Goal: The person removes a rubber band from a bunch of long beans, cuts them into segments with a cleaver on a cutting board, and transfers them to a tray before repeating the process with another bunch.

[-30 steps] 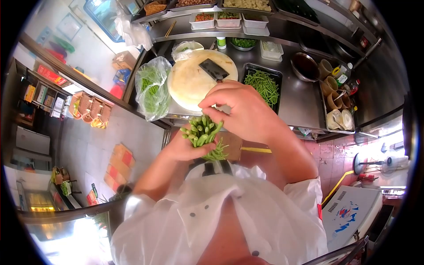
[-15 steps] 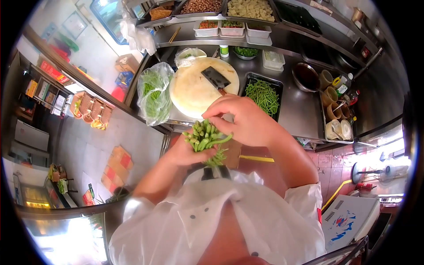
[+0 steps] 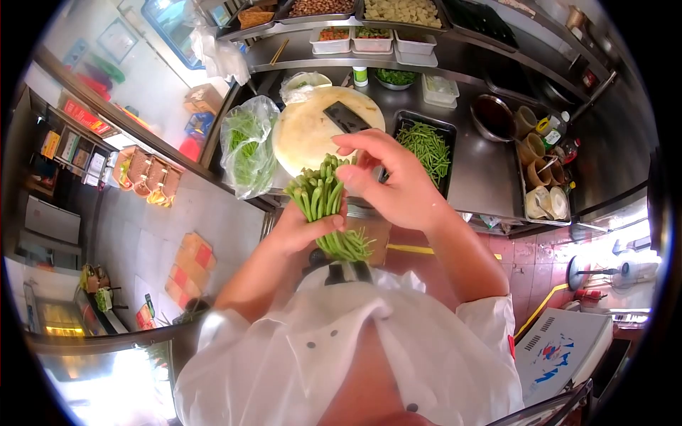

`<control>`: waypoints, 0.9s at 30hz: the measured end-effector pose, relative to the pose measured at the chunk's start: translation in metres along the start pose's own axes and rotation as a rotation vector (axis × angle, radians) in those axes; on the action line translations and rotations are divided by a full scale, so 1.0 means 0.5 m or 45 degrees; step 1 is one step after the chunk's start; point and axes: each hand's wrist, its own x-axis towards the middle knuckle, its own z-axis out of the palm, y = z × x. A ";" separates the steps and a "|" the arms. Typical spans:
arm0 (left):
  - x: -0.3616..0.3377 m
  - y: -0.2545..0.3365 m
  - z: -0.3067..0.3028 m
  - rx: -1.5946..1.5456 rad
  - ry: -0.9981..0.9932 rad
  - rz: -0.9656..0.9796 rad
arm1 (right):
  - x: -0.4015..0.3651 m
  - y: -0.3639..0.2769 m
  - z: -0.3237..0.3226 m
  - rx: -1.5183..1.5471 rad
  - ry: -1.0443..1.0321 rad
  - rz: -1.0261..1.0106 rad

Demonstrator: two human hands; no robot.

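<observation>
My left hand (image 3: 298,231) is closed around a bunch of green beans (image 3: 323,206), held upright over the counter's front edge. My right hand (image 3: 387,174) hovers at the top of the bunch, fingers pinching at the bean tips. Just beyond lies a round pale cutting board (image 3: 305,131) with a dark cleaver (image 3: 346,117) on it. A black tray of green beans (image 3: 426,145) sits right of the board.
A clear plastic bag of green beans (image 3: 245,145) stands left of the board. A steel counter (image 3: 483,170) carries a dark bowl (image 3: 491,113), cups and sauce bottles at the right. Food containers line the shelf (image 3: 369,39) behind.
My left hand has lifted the bunch higher and stood it more upright. My right hand moved from over the tips to the bunch's right side.
</observation>
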 end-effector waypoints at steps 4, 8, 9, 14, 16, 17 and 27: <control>0.002 -0.002 -0.003 0.013 -0.003 0.008 | 0.005 0.004 0.007 -0.022 -0.097 0.137; -0.008 -0.006 -0.010 -0.068 0.096 -0.017 | -0.001 0.001 0.011 0.213 -0.035 0.195; -0.011 -0.008 -0.011 -0.109 0.117 -0.030 | 0.001 0.002 0.008 0.332 -0.030 0.297; -0.012 -0.003 -0.001 -0.111 0.127 -0.020 | -0.001 0.009 0.025 0.665 -0.112 0.465; -0.012 -0.001 0.006 -0.084 0.138 -0.006 | 0.005 -0.007 0.037 0.614 -0.014 0.470; -0.015 -0.001 0.009 -0.084 0.162 -0.018 | 0.004 -0.007 0.044 0.613 -0.015 0.469; -0.019 -0.024 -0.016 -0.139 0.125 -0.130 | -0.016 0.032 0.098 0.032 0.007 0.185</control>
